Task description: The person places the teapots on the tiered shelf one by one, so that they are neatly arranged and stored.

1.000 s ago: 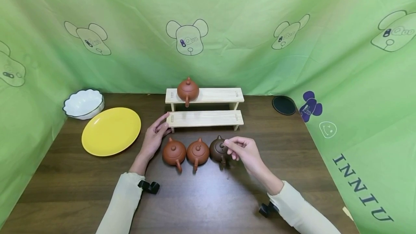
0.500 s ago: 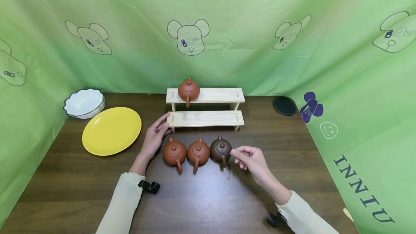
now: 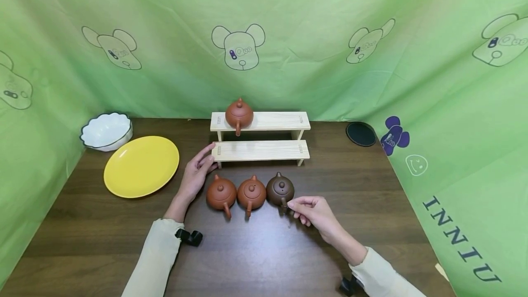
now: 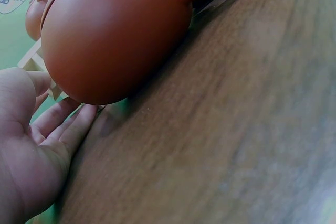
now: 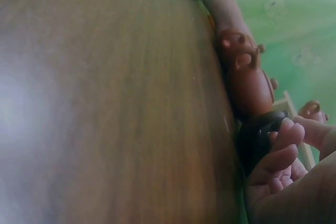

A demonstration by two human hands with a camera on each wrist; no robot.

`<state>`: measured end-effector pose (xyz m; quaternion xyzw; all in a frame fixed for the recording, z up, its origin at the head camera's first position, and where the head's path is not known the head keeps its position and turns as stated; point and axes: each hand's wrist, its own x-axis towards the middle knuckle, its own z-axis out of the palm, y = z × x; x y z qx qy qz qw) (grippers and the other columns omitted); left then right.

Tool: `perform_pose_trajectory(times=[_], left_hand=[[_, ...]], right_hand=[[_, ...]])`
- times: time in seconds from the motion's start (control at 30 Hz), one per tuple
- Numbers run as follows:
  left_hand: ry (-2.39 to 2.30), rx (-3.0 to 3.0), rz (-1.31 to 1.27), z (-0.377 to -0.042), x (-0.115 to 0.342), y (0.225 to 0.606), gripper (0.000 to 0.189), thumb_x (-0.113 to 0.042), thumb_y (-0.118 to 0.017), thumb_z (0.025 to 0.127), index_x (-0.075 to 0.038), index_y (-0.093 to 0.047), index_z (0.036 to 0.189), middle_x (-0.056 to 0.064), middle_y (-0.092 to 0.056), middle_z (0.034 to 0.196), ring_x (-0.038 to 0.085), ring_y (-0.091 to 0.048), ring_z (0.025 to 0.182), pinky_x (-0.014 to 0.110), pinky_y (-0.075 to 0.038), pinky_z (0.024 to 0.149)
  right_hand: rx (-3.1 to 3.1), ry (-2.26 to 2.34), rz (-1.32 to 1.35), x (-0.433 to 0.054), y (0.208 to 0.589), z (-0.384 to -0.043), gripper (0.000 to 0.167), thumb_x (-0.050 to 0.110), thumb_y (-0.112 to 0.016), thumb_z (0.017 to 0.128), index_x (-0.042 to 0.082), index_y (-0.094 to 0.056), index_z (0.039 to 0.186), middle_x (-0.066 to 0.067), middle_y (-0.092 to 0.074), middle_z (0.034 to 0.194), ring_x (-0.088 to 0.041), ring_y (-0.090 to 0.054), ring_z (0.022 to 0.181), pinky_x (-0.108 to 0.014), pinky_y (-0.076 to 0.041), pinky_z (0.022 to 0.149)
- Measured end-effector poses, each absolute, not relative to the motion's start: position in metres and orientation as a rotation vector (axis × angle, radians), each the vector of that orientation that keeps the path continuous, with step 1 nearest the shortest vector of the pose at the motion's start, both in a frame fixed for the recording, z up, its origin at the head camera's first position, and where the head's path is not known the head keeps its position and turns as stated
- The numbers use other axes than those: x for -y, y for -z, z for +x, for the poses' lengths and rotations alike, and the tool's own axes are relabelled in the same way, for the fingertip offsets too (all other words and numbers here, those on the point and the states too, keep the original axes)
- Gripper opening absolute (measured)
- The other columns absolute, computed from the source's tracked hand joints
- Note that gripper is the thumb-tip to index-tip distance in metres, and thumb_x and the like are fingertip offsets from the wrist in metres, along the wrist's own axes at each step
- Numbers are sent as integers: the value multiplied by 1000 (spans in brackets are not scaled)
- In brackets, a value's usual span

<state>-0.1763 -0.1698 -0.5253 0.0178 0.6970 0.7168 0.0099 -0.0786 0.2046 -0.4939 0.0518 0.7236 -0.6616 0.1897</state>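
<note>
In the head view my left hand holds the left end of the lower step of a two-step wooden display stand. A red-brown teapot sits on its upper step. In front of the stand, two red-brown teapots, the left teapot and the middle teapot, line up with a dark brown teapot, handles toward me. My right hand pinches the dark teapot's handle with thumb and fingertips; in the right wrist view the fingers partly cover that handle.
A yellow plate and a white scalloped bowl stand at the left. Far right on the wooden table lies a black round disc. A green printed cloth hangs around the back and sides.
My right hand has moved from beside the dark teapot's lid knob, out to the right, then down to its handle. My left hand and the teapots stay put.
</note>
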Motion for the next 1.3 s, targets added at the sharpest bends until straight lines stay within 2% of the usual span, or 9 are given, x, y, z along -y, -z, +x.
perform_pose_trajectory(times=[0.1, 0.3, 0.47, 0.63, 1.0, 1.3], left_hand=[[-2233, -2176, 51, -177, 170, 525, 49, -15, -54, 119, -7, -50, 167, 20, -53, 165, -5, -67, 120, 23, -61, 108], [-2232, -2180, 54, -176, 170, 525, 49, -14, -53, 119, -7, -50, 167, 19, -52, 166, -5, -67, 120, 24, -60, 109], [-2231, -2182, 49, -176, 170, 525, 49, -14, -53, 119, -8, -50, 167, 19, -53, 165, -5, -67, 120, 25, -60, 109], [-2229, -2184, 46, -175, 169, 524, 49, -14, -54, 119, -8, -51, 167, 19, -53, 166, -5, -67, 120, 25, -60, 109], [-2238, -2173, 52, -175, 170, 525, 49, -14, -54, 119, -8, -50, 167, 19, -52, 166, -5, -67, 120, 25, -60, 109], [-2266, -2156, 79, -176, 169, 525, 49, -12, -55, 118, -6, -50, 167, 18, -50, 168, -5, -67, 122, 24, -61, 108]], right_hand=[[-2007, 1863, 123, -203, 496, -78, 11, 9, -76, 104, -1, -81, 102, 6, -69, 72, -2, -54, 58, -12, -43, 50], [-1967, 1868, 98, -200, 497, -77, 21, 13, -75, 106, -7, -79, 106, 6, -68, 72, -2, -53, 58, -12, -42, 50], [-1916, 1851, 71, -195, 497, -78, 31, 18, -72, 109, -12, -77, 115, 7, -67, 73, 0, -51, 57, -12, -40, 48], [-1869, 1826, 51, -192, 501, -80, 36, 22, -69, 111, -11, -78, 120, 8, -66, 73, 1, -49, 57, -11, -37, 46], [-1851, 1852, 77, -190, 497, -78, 29, 19, -69, 110, -6, -82, 116, 9, -65, 74, 2, -48, 59, -11, -37, 49], [-1764, 1926, 138, -193, 495, -78, 19, 15, -68, 110, 10, -86, 106, 10, -66, 74, 1, -47, 61, -10, -37, 52]])
